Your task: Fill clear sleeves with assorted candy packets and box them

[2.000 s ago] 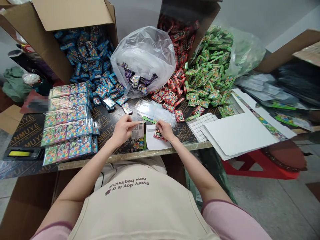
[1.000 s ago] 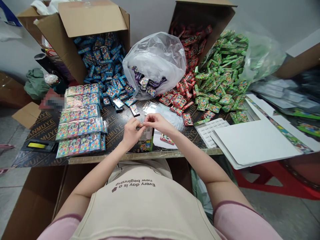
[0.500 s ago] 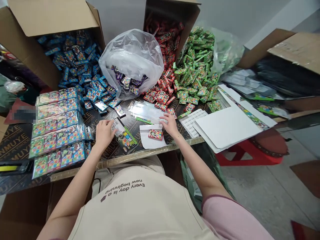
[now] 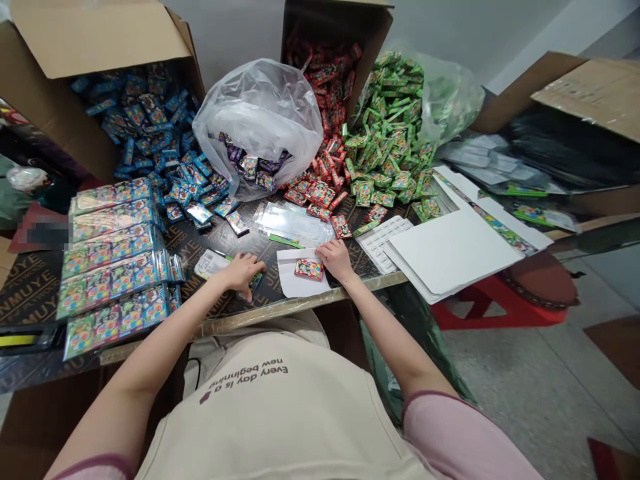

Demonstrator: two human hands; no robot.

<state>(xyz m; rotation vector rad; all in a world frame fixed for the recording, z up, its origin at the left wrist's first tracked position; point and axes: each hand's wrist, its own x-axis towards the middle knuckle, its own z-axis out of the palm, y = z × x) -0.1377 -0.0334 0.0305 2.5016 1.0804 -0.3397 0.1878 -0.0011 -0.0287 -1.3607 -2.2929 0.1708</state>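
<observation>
My left hand (image 4: 243, 270) lies knuckles up, fingers bent, on a clear bag with a printed card (image 4: 213, 262) flat on the dark table (image 4: 35, 297). My right hand (image 4: 334, 257) has its fingers curled together at the top edge of a white sheet (image 4: 295, 285); what its fingertips pinch, if anything, is hidden. A small red packet (image 4: 309, 269) rests on that sheet just left of the hand. A stack of empty clear bags (image 4: 293, 223) lies just beyond both hands.
Filled bags are stacked in rows at the left (image 4: 113, 257). Behind are a box of blue packets (image 4: 145, 120), a plastic bag of purple packets (image 4: 257, 117), red packets (image 4: 327, 87) and green packets (image 4: 393, 133). White boards (image 4: 450, 250) overhang the table's right edge.
My left hand has laid the filled bag down flat and moved right on top of it. My right hand has drawn back from the clear bags to the white sheet's top edge.
</observation>
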